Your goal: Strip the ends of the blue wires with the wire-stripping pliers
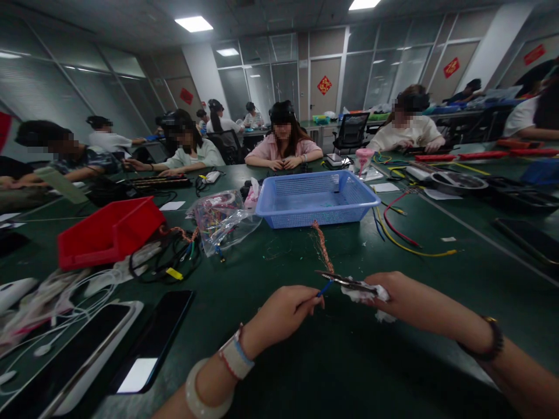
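Note:
My left hand (pixel 286 311) pinches a short blue wire (pixel 324 288) between thumb and fingers. Wrapped round the handles of a pair of metal pliers (pixel 351 283), perhaps wire strippers, is my right hand (pixel 391 291). White tissue-like material (pixel 379 293) is bunched about those handles. The pliers' jaws point left and meet the blue wire close to its upper end; whether they grip it I cannot tell. Just beyond the jaws lies a bundle of bare copper strands (pixel 323 247), reaching to the blue basket (pixel 301 219).
A red bin (pixel 111 233) and a clear plastic bag of wires (pixel 220 218) stand to the left. Phones (pixel 159 331) and white earphone cords (pixel 82 302) lie near left. Yellow and red wires (pixel 399 233) are at right. Several people sit around the green table (pixel 257 262).

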### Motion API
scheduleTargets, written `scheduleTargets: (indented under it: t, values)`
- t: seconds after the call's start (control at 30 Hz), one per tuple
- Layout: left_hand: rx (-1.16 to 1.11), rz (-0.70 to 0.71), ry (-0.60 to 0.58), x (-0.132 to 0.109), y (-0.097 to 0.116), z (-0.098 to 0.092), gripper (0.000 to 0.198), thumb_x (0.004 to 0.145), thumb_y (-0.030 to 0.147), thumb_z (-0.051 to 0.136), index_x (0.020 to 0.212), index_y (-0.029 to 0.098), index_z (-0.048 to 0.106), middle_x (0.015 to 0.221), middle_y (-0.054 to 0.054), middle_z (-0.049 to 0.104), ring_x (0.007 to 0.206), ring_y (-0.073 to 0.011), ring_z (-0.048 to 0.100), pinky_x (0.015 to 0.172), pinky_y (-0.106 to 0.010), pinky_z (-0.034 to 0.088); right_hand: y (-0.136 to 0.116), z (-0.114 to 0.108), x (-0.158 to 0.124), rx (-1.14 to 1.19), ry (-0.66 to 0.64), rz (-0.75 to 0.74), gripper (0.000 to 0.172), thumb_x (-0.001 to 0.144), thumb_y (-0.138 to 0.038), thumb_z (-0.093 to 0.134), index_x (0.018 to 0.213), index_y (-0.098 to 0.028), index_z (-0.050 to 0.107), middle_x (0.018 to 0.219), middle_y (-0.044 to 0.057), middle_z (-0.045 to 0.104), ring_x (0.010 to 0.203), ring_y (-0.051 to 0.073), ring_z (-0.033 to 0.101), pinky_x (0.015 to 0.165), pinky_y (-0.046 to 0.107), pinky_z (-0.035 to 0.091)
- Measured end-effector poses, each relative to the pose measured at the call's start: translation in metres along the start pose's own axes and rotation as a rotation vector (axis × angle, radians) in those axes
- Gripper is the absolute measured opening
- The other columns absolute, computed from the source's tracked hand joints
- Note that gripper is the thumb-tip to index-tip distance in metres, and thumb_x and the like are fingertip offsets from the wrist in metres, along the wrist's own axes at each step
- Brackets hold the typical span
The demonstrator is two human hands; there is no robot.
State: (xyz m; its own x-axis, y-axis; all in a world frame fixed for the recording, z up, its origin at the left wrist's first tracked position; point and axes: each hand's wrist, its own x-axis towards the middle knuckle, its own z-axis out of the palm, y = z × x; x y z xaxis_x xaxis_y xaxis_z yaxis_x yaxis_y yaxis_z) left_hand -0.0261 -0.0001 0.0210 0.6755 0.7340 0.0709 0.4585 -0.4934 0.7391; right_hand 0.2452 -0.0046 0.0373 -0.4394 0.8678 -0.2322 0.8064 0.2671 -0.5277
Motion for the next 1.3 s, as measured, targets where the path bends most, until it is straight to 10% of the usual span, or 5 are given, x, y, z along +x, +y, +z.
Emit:
scheduleTargets:
  t: [0.27, 0.8, 1.3]
  values:
    - [0.059, 0.042, 0.089, -0.002, -0.004, 0.006, 0.025, 0.095, 0.024, 0.042, 0.094, 0.019, 0.066, 0.086, -0.004, 0.065, 0.079, -0.0169, 0.059, 0.072, -0.025, 0.042, -0.010, 0.001, -0.001, 0.236, -0.173, -0.037, 0.028, 0.083, -0.045, 0.055, 0.082, -0.018, 0.062, 0.074, 0.000, 0.064, 0.062, 0.010, 0.053, 0.055, 0.021, 0.040]
    - [0.003, -0.050, 0.142, 0.000, -0.005, 0.014, 0.027, 0.099, 0.023, 0.035, 0.111, 0.018, 0.059, 0.108, -0.006, 0.059, 0.094, -0.0173, 0.057, 0.084, -0.028, 0.043, 0.015, 0.000, 0.008, -0.158, 0.195, 0.033, 0.017, 0.086, -0.029, 0.048, 0.093, -0.021, 0.061, 0.091, 0.006, 0.068, 0.079, 0.020, 0.064, 0.068, 0.030, 0.046]
    - [0.204, -0.085, 0.149, 0.001, -0.012, 0.014, 0.026, 0.098, 0.021, 0.036, 0.108, 0.019, 0.061, 0.095, -0.003, 0.065, 0.082, -0.0155, 0.060, 0.073, -0.026, 0.046, 0.023, 0.023, 0.018, -0.320, 0.435, 0.056, 0.051, 0.082, -0.009, 0.041, 0.130, -0.022, 0.048, 0.131, 0.010, 0.056, 0.103, 0.024, 0.063, 0.082, 0.036, 0.051]
